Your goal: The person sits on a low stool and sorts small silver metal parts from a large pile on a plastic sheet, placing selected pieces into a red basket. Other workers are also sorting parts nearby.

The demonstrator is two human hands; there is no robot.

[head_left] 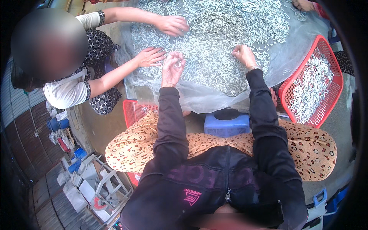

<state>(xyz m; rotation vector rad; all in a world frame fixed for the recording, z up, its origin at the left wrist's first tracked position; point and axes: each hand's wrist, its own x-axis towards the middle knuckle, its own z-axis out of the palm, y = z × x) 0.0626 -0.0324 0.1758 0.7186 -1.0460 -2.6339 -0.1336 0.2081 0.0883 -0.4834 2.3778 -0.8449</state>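
Observation:
A broad pile of small silvery-white hook-like pieces [226, 57] covers a sheet of translucent netting [205, 101] in front of me. Over its near left part, I hold up my left hand [173, 69] with the fingers curled in; a small pale loop seems to show at the fingertips, too small to make out. My right hand [244, 56] is pinched closed low over the pile's right side. Whatever it grips is hidden by the fingers.
A red plastic basket [283, 97] with many white hooked pieces stands tilted at my right. Another red basket [129, 111] is by my left knee, and a blue plastic stool [226, 125] before me. At the left a co-worker's hands [150, 57] spread over the pile; another person's hand [303, 5] shows far right.

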